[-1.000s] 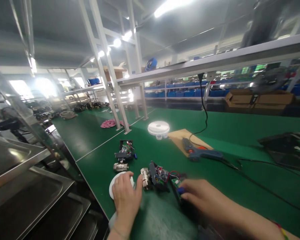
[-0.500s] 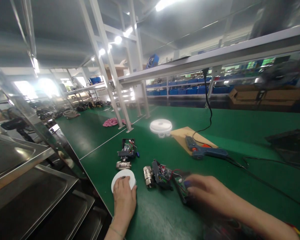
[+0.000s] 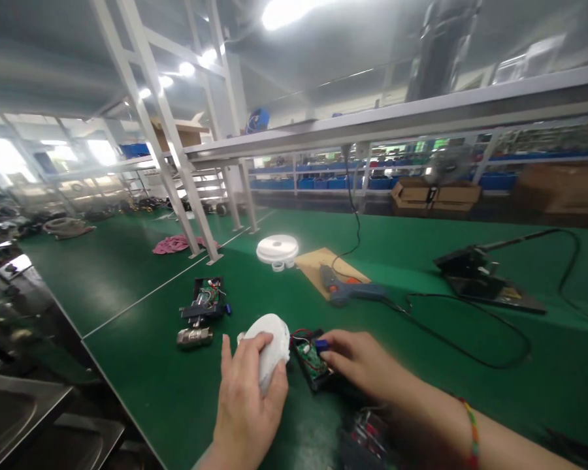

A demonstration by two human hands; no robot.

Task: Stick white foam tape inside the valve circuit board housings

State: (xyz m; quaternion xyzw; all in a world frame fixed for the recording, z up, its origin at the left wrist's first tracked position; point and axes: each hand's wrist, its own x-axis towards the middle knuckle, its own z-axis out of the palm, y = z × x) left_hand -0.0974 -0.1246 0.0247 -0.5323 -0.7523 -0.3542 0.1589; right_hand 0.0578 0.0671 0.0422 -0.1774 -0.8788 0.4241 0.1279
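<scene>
My left hand (image 3: 247,401) grips a white roll (image 3: 276,346), tape by its look, tilted up off the table with the thumb on its near side. Just to its right, my right hand (image 3: 365,359) pinches a small blue part (image 3: 321,346) at the edge of an open black housing (image 3: 315,385). Inside that housing show a green circuit board (image 3: 310,358) and red and white wires. The roll and my left hand mostly hide the metal valve beside it. Farther left lies a second open housing (image 3: 206,303) with its metal valve fitting (image 3: 195,337).
A glue gun (image 3: 350,290) rests on a tan board (image 3: 313,264), its cable trailing right. Another white roll (image 3: 277,249) stands behind. At right is a black stand (image 3: 485,284); at left, a pink cloth (image 3: 171,245). Blurred dark parts (image 3: 367,434) lie near my right forearm.
My left hand has lifted the white roll from the table and brought it right, beside the near housing. My right hand stays at the blue part. The view has swung right.
</scene>
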